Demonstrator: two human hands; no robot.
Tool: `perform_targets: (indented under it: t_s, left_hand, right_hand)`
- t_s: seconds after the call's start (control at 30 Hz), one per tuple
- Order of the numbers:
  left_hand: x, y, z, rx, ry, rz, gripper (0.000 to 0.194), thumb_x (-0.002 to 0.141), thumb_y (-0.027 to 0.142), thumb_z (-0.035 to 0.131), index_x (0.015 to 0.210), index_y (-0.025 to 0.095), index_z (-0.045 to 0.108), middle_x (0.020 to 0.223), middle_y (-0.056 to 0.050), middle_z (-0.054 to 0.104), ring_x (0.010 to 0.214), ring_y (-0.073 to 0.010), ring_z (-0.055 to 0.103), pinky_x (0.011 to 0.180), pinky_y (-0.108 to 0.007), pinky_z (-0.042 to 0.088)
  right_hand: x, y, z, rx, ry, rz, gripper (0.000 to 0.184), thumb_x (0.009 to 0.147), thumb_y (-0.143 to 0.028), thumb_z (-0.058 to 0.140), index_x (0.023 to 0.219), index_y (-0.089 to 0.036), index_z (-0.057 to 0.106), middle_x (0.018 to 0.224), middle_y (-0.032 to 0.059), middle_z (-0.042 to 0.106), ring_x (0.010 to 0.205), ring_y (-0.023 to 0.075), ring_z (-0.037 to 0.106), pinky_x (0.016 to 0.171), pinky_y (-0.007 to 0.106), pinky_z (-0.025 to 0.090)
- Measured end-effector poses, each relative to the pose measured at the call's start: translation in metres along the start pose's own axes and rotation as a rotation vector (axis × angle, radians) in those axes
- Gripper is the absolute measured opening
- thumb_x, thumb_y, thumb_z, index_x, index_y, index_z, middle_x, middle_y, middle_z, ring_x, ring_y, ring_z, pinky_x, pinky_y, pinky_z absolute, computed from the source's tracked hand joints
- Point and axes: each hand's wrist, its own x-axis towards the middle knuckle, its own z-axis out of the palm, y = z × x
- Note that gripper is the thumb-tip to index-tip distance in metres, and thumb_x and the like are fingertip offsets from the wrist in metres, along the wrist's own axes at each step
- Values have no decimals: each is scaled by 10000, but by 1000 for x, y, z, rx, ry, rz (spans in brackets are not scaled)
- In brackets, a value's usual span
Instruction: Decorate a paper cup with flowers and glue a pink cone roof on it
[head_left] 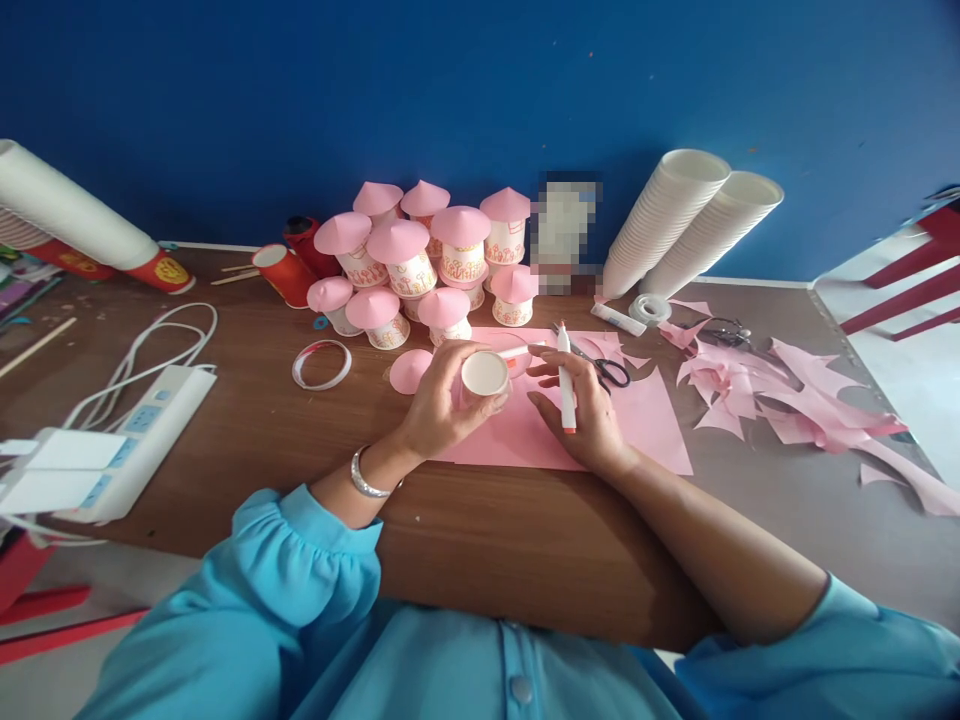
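Note:
My left hand (pixel 442 405) is wrapped round a white paper cup (pixel 484 374), its round end facing up toward me. A white marker (pixel 568 390) with a red end rests in my right hand (pixel 589 415), held upright between the fingers, a little right of the cup. Below both hands lies a pink paper sheet (pixel 510 440). Close to my left hand is a pink paper cone (pixel 411 371). Black-handled scissors (pixel 613 372) lie on the paper just beyond my right hand, partly hidden by it.
Several decorated cups with pink cone roofs (pixel 460 228) stand at the back. Tall white cup stacks (pixel 667 215) lean on the blue wall. Pink scraps (pixel 810 400) cover the right. A tape roll (pixel 321 366), a red cup (pixel 281 275) and a power strip (pixel 142 440) are left.

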Motion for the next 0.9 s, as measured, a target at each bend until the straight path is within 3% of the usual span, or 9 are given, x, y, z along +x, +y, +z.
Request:
perform_targets:
  t_s: [0.17,0.33,0.4,0.5,0.57,0.63,0.7,0.8,0.9]
  left_hand:
    - [-1,-1,0,32,-68,-71,481,841,320,777,1245,187,551,1209,-117,660,1112,-253,639,978,-434,532]
    - [0,8,-6,104,-108,-46,389,855,292,767,1190,202,591,1180,-98,692,1117,-246,647,998,-434,529]
    - [-2,10,-17,122,-118,-85,468,841,325,787,1242,208,577,1230,-103,682,1160,-254,640,1029,-441,527]
    - [-9,3,-40,89,-178,-159,755,752,436,865,1379,219,505,1378,-138,610,1260,-290,611,1043,-443,551]
    - [-14,-6,-56,120,-181,-178,686,817,433,810,1394,229,501,1425,-134,593,1326,-290,582,1126,-471,502]
    - [-18,-17,-71,177,-110,-207,508,923,393,694,1369,229,516,1392,-127,619,1293,-264,616,1120,-470,513]
    - [-20,-25,-83,315,-82,-200,534,898,368,714,1370,219,513,1412,-141,612,1314,-290,604,1128,-499,509]
    - [-18,-32,-91,543,-212,-115,630,872,298,711,1442,210,457,1475,-163,571,1398,-332,537,1179,-557,456]
    - [-13,-35,-91,635,-386,-35,680,857,254,675,1481,174,417,1525,-183,531,1451,-348,489,1210,-565,422]
  right_hand:
    - [0,0,0,-13,4,21,402,985,-263,623,1358,-303,480,1299,101,669,990,225,726,849,437,629]
    - [-2,0,1,-56,-44,17,400,974,-250,624,1355,-279,506,1090,73,714,927,233,729,822,432,613]
    - [-2,0,1,-64,-50,12,390,971,-248,622,1345,-276,515,1073,71,717,924,234,730,814,425,612]
    - [-1,0,2,-72,-52,33,380,968,-247,617,1335,-274,523,1060,70,721,913,230,733,803,412,613]
    - [-1,0,3,-67,-64,48,380,967,-254,617,1336,-270,525,1060,71,721,912,227,734,794,401,615]
    - [-1,1,3,-55,-67,49,373,967,-258,616,1330,-266,528,1067,73,719,914,223,733,790,392,616]
    - [-2,2,3,-45,-66,42,367,967,-255,616,1325,-263,530,1068,73,718,912,220,732,792,389,614]
    - [-3,3,4,-40,-70,39,375,967,-246,617,1331,-263,525,1060,71,716,911,219,731,794,393,608]
    - [-2,3,5,-44,-62,48,362,974,-253,609,1328,-265,531,1038,65,710,909,215,728,800,390,605]
